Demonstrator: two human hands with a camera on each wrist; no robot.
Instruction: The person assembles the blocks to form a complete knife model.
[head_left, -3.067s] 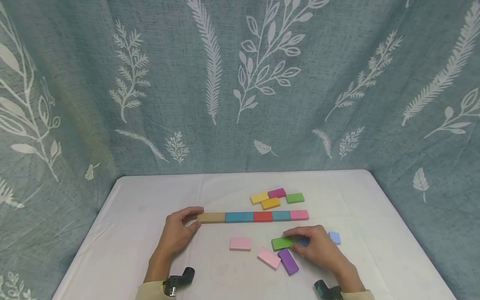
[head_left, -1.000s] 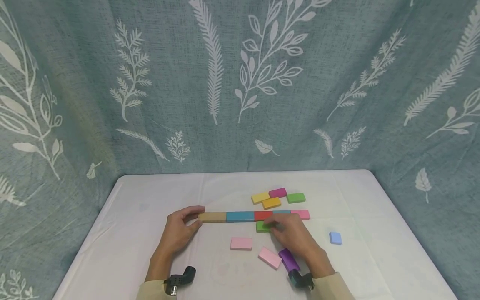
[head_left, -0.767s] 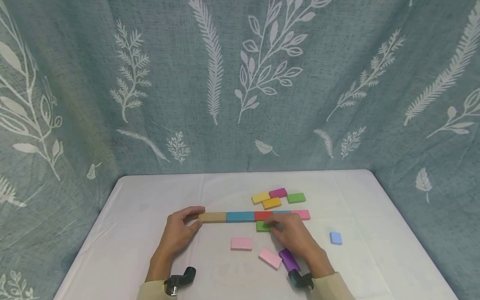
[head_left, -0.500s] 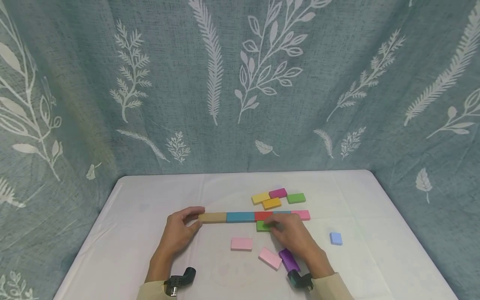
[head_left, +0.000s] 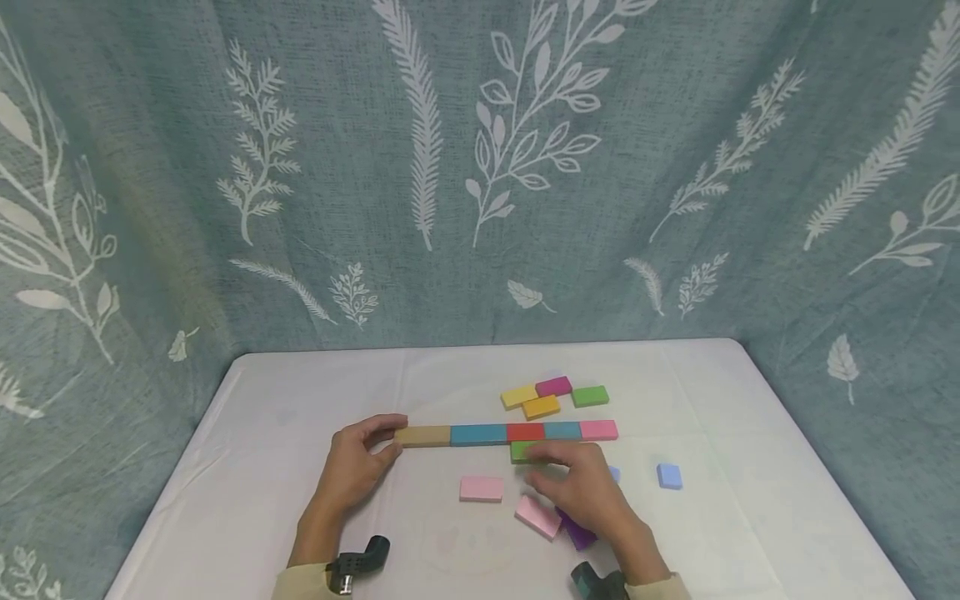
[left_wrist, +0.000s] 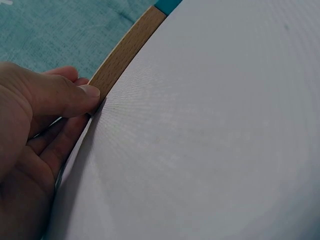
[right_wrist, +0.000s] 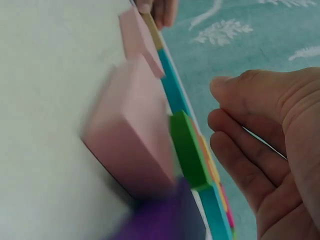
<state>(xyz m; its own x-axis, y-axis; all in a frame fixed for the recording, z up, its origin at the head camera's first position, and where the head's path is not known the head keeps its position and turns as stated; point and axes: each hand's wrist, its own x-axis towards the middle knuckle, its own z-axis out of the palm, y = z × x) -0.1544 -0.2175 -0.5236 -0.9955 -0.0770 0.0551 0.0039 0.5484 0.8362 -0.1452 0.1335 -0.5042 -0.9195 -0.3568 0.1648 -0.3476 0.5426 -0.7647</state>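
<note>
A straight row of flat blocks lies on the white table: a long wooden block [head_left: 423,437], a long blue block [head_left: 478,435], a red one [head_left: 525,432], a short blue one [head_left: 562,430] and a pink one [head_left: 598,429]. My left hand [head_left: 352,462] pinches the wooden block's left end between thumb and fingers, as the left wrist view shows. A green block [head_left: 519,453] lies against the near side of the row, below the red block. Beside it hovers my right hand [head_left: 583,485], thumb and fingers parted and holding nothing; the hand covers the green block's right part.
Nearer me lie two light pink blocks [head_left: 481,488] and a purple block [head_left: 576,532], partly covered by the right hand. A small blue block [head_left: 669,476] sits to the right. Behind the row are yellow [head_left: 519,396], orange [head_left: 541,407], magenta [head_left: 553,386] and green blocks.
My right hand brought the green block leftward from beside the purple block to the row, then let go and drew back slightly toward me. My left hand stayed on the wooden block.
</note>
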